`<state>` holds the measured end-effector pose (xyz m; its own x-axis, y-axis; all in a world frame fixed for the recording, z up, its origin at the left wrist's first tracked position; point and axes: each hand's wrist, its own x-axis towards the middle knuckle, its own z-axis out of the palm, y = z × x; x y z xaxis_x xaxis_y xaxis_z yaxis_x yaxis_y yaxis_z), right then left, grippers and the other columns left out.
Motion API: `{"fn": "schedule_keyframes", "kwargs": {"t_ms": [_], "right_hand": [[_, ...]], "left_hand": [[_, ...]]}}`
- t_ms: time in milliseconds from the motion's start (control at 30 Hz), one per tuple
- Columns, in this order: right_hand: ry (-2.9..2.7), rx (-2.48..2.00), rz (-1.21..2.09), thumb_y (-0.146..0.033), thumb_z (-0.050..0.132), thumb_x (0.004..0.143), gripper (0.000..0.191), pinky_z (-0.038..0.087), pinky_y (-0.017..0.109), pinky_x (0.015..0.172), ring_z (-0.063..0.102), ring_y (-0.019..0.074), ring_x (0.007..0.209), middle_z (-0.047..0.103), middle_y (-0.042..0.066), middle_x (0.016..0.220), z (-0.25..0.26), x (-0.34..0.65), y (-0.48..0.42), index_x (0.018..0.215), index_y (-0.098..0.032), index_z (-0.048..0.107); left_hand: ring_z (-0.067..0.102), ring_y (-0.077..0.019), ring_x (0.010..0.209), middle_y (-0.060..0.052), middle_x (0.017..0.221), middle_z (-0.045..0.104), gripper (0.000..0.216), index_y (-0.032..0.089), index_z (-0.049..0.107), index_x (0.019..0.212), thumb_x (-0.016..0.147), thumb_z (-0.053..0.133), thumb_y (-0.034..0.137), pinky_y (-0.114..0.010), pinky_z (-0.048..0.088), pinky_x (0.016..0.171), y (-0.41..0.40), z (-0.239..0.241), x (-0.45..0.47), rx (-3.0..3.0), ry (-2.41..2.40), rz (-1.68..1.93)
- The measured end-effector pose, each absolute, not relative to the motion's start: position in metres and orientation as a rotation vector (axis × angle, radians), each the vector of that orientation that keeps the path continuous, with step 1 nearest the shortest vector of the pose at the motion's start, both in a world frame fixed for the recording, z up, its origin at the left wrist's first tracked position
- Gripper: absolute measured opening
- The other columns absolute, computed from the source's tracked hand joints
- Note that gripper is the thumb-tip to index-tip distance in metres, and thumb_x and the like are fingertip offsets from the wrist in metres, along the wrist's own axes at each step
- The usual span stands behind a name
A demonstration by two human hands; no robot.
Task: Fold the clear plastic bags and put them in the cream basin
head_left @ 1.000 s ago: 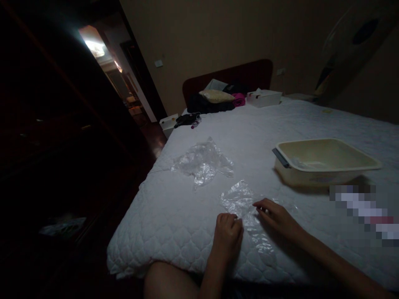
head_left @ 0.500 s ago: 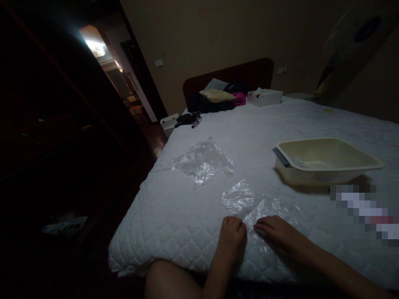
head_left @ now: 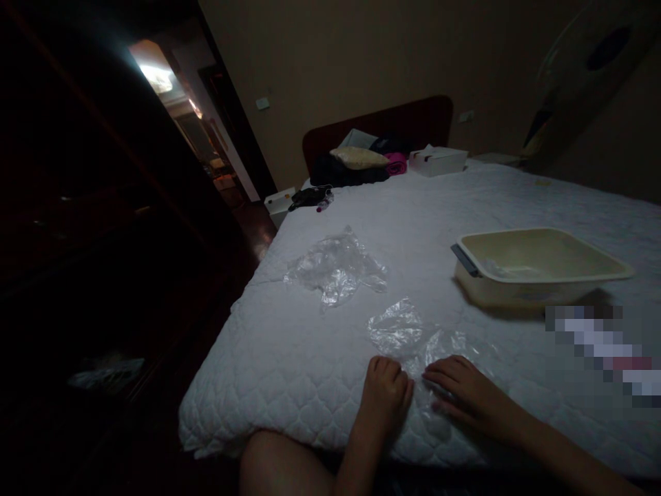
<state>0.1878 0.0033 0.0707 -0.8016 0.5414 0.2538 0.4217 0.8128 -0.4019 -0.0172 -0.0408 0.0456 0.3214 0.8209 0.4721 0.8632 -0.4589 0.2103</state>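
- Right in front of you, on the white quilt (head_left: 304, 358), lies the crumpled clear plastic (head_left: 395, 327), mostly just beyond your knuckles, with a strip running nearer between your hands.
- Your left hand (head_left: 387, 389), it's curled inward at the plastic's near edge; whether it pinches any, you can't tell from here.
- And your right hand (head_left: 469, 396), half open, thumb apart from the fingers, rests over the plastic's right part; any hold is unclear.
- One pointed flap aims away from you, toward the headboard (head_left: 382, 120); creased like this, the plastic's long axis can't be told.
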Motion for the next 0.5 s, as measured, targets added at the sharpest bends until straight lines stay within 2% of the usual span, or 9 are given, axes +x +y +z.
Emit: {"fn": "schedule_keyframes", "kwargs": {"t_ms": [133, 267, 500], "right_hand": [[-2.618, -0.746, 0.476, -0.026, 0.052, 0.082, 0.03, 0.039, 0.041, 0.087, 0.055, 0.021, 0.095, 0.063, 0.008, 0.102, 0.072, 0.186, 0.003, 0.112, -0.023, 0.056], [-2.549, -0.867, 0.505, -0.022, 0.048, 0.082, 0.021, 0.04, 0.041, 0.083, 0.058, 0.0206, 0.086, 0.066, 0.007, 0.09, 0.07, 0.182, 0.003, 0.098, -0.022, 0.061], [-2.289, -1.175, 0.626, -0.031, 0.045, 0.083, 0.021, 0.044, 0.036, 0.074, 0.06, 0.0208, 0.077, 0.067, 0.006, 0.083, 0.063, 0.169, 0.013, 0.094, -0.021, 0.06]], "left_hand": [[0.05, -0.0179, 0.08, -0.003, 0.077, 0.055, 0.006, 0.016, 0.056, 0.074, 0.08, 0.057, 0.018, -0.036, 0.042, 0.078, -0.041, 0.048, -0.018, -2.506, -1.57, -0.816], [0.051, -0.0178, 0.081, -0.003, 0.078, 0.055, 0.007, 0.016, 0.056, 0.075, 0.08, 0.058, 0.021, -0.038, 0.042, 0.082, -0.042, 0.051, -0.019, -2.526, -1.552, -0.816], [0.052, -0.0177, 0.083, -0.002, 0.078, 0.056, 0.008, 0.017, 0.057, 0.075, 0.08, 0.059, 0.024, -0.042, 0.04, 0.09, -0.043, 0.05, -0.019, -2.512, -1.523, -0.793]]}}
